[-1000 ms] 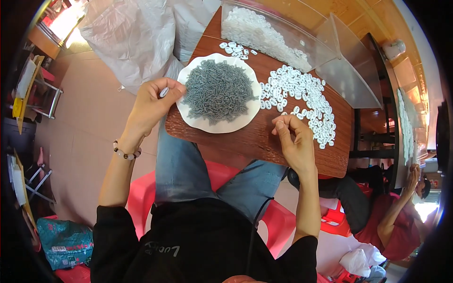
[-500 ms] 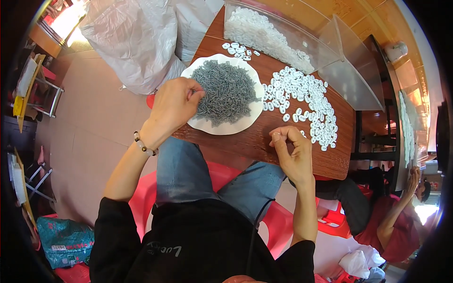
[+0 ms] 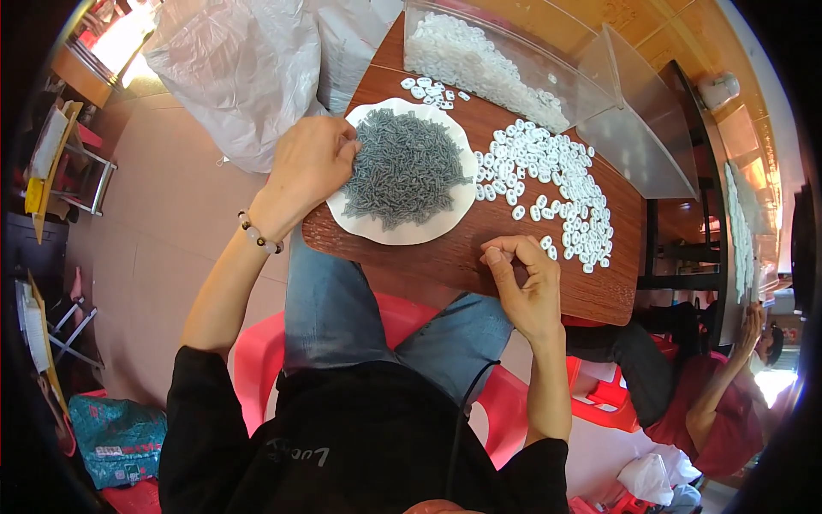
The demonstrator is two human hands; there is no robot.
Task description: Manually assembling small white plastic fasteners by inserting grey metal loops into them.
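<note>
A white scalloped plate (image 3: 467, 199) is heaped with small grey screw-like pieces (image 3: 407, 167). At its left rim is my left hand (image 3: 310, 163), back upward and fingers closed; what they hold, if anything, is hidden. My right hand (image 3: 533, 287) hovers by the near table edge, thumb and forefinger pinched together, with any held item too small to make out. Right of the plate, many white oval pieces with two holes (image 3: 548, 158) lie loose and in a curved band. A few lie close to my right fingertips.
On the brown wooden table (image 3: 445, 265), a clear bin (image 3: 591, 103) of white pieces stands at the back. A smaller white cluster (image 3: 428, 90) lies beyond the plate. Large white plastic bags (image 3: 240, 77) stand left of the table. A person in red (image 3: 711, 411) sits at far right.
My left hand has shifted left and slightly away from me, from over the grey pieces to the plate's rim. My right hand has moved slightly left, its pinch kept.
</note>
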